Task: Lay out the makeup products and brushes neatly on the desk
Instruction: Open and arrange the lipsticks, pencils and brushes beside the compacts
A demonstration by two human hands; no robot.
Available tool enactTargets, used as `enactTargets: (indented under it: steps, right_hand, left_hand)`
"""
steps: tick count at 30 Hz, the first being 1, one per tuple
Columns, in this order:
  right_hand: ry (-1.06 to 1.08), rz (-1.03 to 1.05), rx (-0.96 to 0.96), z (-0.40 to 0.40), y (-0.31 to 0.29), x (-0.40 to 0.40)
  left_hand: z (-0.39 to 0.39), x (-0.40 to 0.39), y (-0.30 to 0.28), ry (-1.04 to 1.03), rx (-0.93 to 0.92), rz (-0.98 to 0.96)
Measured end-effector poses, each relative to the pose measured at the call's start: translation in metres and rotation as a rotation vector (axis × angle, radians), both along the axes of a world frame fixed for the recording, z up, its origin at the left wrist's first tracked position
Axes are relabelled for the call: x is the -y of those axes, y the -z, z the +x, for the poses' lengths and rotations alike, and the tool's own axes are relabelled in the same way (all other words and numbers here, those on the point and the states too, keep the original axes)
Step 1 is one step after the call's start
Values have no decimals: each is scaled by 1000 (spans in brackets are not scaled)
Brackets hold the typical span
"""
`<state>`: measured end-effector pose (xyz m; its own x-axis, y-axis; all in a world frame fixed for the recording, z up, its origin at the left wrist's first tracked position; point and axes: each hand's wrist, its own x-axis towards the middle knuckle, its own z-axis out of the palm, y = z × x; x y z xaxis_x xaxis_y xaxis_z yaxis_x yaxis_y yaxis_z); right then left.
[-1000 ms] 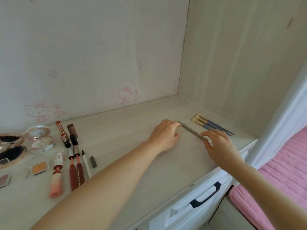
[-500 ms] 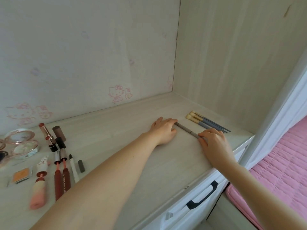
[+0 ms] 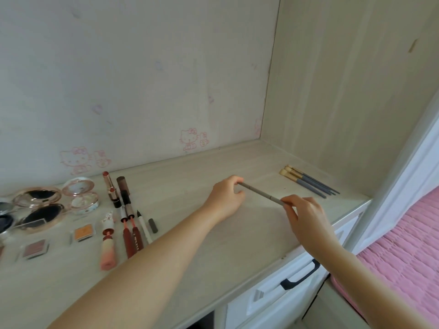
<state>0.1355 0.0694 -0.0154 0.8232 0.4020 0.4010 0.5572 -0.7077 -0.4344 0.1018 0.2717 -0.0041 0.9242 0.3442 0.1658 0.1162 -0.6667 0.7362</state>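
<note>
A thin grey-brown makeup pencil (image 3: 260, 193) hangs just above the middle of the desk (image 3: 213, 238), held at both ends. My left hand (image 3: 225, 198) pinches its far end and my right hand (image 3: 303, 218) pinches its near end. Several blue-handled brushes (image 3: 308, 182) lie side by side at the right of the desk. At the left lie lipsticks (image 3: 111, 189), lip-gloss tubes (image 3: 130, 230), a white liner pen (image 3: 144, 225), a pink bottle (image 3: 108, 243), open compacts (image 3: 42, 207) and small eyeshadow pans (image 3: 83, 233).
Walls close the desk at the back and right. A white drawer with a black handle (image 3: 300, 276) sits below the desk's front edge. A pink bed cover (image 3: 403, 252) lies at the lower right.
Both hands have lifted the pencil off the desk; it lay flat under my fingers before. The view has swung left, showing more of the products.
</note>
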Motion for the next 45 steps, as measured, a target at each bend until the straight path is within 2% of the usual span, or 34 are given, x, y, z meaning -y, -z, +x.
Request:
enactTargets:
  steps: [5,10,17,23,27,35,45]
  right_hand:
    - [-128,80,-1,-44,-12,-31]
    - [-210,123,17,-84,-20,-69]
    - [-388,200,-69,-154,-33,-124]
    - [-506,319,-131,-201,-33,-165]
    - [-545,359,-251,-230,-26,-192]
    - [-586,360,-418,-266,-7,-229]
    - [-685,251,-424,-269,-3,-243]
  left_hand:
    - [-51,-21,-15,-204,251,-276]
    - [-113,-37,-42,-289,408,-593]
    - [-198,-75,-62,-404,522,-758]
    - [-249,-101,-59,-440,604,-980]
    - [-277,-118,-49,-445,531,-953]
    - [-315,-140,-32,-437,501,-845]
    - [-323,-148,-13,-471,518,-668]
